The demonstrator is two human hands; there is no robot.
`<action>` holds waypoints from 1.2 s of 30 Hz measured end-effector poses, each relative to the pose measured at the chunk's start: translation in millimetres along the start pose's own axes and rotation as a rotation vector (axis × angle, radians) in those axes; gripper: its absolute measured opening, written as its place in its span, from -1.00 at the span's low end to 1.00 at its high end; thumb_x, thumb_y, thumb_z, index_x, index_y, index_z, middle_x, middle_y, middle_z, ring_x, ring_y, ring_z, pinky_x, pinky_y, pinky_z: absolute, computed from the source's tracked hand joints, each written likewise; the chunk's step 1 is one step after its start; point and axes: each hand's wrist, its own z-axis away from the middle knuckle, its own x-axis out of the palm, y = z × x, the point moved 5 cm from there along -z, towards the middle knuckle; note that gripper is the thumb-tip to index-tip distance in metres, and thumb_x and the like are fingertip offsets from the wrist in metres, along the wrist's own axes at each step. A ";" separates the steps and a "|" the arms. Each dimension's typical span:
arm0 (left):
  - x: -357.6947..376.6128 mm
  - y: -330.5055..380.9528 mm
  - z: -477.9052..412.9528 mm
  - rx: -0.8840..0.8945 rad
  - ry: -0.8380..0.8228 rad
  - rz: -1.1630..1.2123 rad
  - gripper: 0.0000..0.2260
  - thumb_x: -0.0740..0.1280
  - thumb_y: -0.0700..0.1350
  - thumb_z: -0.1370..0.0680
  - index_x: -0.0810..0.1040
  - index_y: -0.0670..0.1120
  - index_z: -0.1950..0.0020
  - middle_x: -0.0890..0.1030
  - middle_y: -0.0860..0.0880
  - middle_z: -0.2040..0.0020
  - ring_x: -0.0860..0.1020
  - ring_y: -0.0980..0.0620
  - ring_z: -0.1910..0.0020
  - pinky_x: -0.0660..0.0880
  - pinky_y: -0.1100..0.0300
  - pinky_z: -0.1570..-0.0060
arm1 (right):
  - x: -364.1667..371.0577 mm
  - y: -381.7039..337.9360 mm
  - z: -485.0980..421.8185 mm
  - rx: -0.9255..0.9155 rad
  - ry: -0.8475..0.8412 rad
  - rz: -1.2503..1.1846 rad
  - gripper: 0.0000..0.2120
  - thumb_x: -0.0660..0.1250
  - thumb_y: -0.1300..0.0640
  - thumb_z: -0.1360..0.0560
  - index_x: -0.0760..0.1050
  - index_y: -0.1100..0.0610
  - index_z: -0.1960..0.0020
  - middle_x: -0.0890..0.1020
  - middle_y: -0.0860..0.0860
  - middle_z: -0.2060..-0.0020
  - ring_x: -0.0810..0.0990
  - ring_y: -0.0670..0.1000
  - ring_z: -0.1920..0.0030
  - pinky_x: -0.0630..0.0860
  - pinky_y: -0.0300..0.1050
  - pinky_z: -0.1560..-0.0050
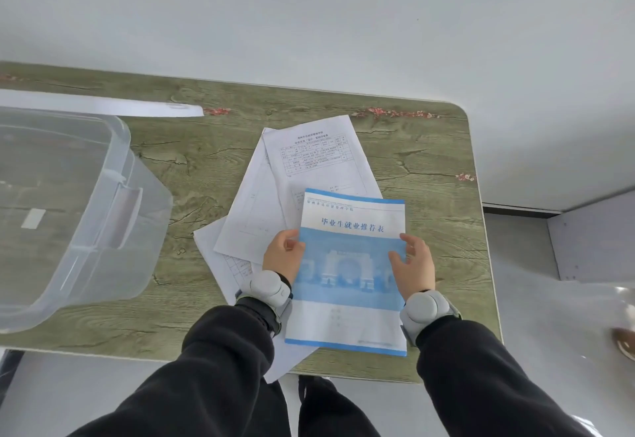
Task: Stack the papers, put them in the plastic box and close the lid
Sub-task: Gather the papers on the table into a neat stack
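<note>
A blue-and-white printed booklet (350, 264) lies on top of several loose white sheets (309, 158) fanned out on the table. My left hand (283, 256) grips the booklet's left edge with the thumb on top. My right hand (412, 263) holds its right edge, fingers spread over the cover. The clear plastic box (68, 203) stands open at the left of the table. Its white lid (103, 106) lies flat behind it along the far edge.
The table (429, 168) has a green wood-grain top with a rounded far right corner against a pale wall. One sheet overhangs the near edge (285, 361). A grey cabinet (591, 244) stands to the right, beyond the table.
</note>
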 end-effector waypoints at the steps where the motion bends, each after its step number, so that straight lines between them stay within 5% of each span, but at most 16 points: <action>1: -2.1 3.8 -3.4 0.004 0.008 0.015 -0.70 0.24 -0.21 -0.53 0.45 -0.17 -0.27 0.52 -0.09 -0.01 0.49 -0.07 -0.06 0.34 0.29 0.06 | 1.3 -6.2 -5.2 -0.010 0.001 -0.010 -0.62 0.28 0.22 -0.48 0.38 0.13 -0.30 0.46 0.14 -0.26 0.43 0.10 -0.28 0.41 0.02 -0.25; 6: -17.7 27.4 -33.7 0.044 0.078 0.075 -0.68 0.23 -0.22 -0.54 0.42 -0.19 -0.29 0.52 -0.12 -0.05 0.44 0.01 -0.03 0.34 0.27 0.03 | 16.2 -50.4 -45.8 -0.075 -0.052 -0.041 -0.60 0.29 0.22 -0.48 0.37 0.12 -0.30 0.47 0.10 -0.28 0.44 0.08 -0.30 0.41 -0.02 -0.27; 13: -34.6 50.4 -79.3 0.041 0.128 0.134 -0.68 0.19 -0.24 -0.56 0.39 -0.22 -0.32 0.48 -0.09 -0.03 0.43 0.01 0.01 0.36 0.59 0.39 | 38.5 -99.5 -101.5 -0.128 -0.146 -0.039 -0.55 0.32 0.23 -0.46 0.34 0.15 -0.33 0.48 0.12 -0.29 0.43 0.07 -0.31 0.41 -0.11 -0.14; 15: -40.9 50.1 -85.3 0.043 0.133 0.111 -0.67 0.20 -0.24 -0.55 0.41 -0.21 -0.31 0.53 -0.13 -0.14 0.49 -0.07 -0.05 0.40 0.55 0.24 | 37.9 -97.4 -107.4 -0.092 -0.172 -0.026 -0.52 0.33 0.23 -0.44 0.33 0.16 -0.33 0.47 0.12 -0.30 0.46 0.09 -0.30 0.42 -0.08 -0.16; 17: -55.3 49.4 -95.4 0.044 0.196 0.094 -0.69 0.21 -0.23 -0.54 0.44 -0.20 -0.28 0.52 -0.17 -0.25 0.49 -0.13 -0.22 0.40 0.25 -0.14 | 36.0 -94.8 -113.1 -0.061 -0.161 -0.004 -0.52 0.33 0.24 -0.44 0.33 0.17 -0.34 0.46 0.11 -0.32 0.45 0.10 -0.31 0.42 -0.05 -0.21; 20: -79.1 45.9 -108.1 0.033 0.298 0.069 -0.77 0.22 -0.16 -0.49 0.53 -0.14 -0.12 0.52 -0.23 -0.16 0.48 -0.13 -0.17 0.34 0.13 -0.15 | 30.5 -90.8 -115.1 -0.027 -0.122 0.020 -0.50 0.33 0.22 -0.44 0.32 0.15 -0.36 0.45 0.11 -0.33 0.42 0.11 -0.33 0.39 0.00 -0.28; 24: -85.4 42.6 -120.6 -0.059 0.238 0.013 -0.57 0.20 -0.19 -0.54 0.31 -0.21 -0.41 0.42 -0.19 -0.40 0.41 -0.15 -0.35 0.32 0.11 -0.29 | 34.4 -93.6 -113.2 0.010 -0.139 0.029 -0.48 0.34 0.20 -0.44 0.30 0.18 -0.37 0.45 0.12 -0.32 0.48 0.10 -0.23 0.41 -0.06 -0.14; 27: -77.2 46.5 -120.1 -0.057 0.199 0.010 -0.59 0.19 -0.20 -0.54 0.35 -0.20 -0.39 0.48 -0.19 -0.35 0.47 -0.16 -0.28 0.36 0.16 -0.19 | 41.4 -97.3 -108.7 0.037 -0.170 -0.024 -0.50 0.34 0.22 -0.44 0.32 0.18 -0.35 0.48 0.12 -0.29 0.51 0.08 -0.08 0.44 -0.07 -0.05; 31: -70.7 47.7 -113.6 -0.012 0.198 -0.028 -0.65 0.21 -0.16 -0.52 0.45 -0.16 -0.30 0.56 -0.15 -0.27 0.51 -0.13 -0.23 0.38 0.14 -0.19 | 48.1 -97.7 -101.7 0.075 -0.215 -0.064 -0.51 0.35 0.22 -0.43 0.34 0.17 -0.33 0.50 0.14 -0.26 0.54 0.15 -0.14 0.51 0.09 -0.17; 36: -55.4 53.9 -102.9 0.043 0.077 -0.077 -0.77 0.24 -0.17 -0.53 0.51 -0.24 -0.12 0.54 -0.11 0.06 0.49 -0.07 0.10 0.33 0.18 0.10 | 54.2 -98.2 -90.9 0.116 -0.264 -0.134 -0.53 0.32 0.28 -0.45 0.32 0.22 -0.34 0.53 0.16 -0.21 0.52 0.07 0.04 0.47 -0.07 0.07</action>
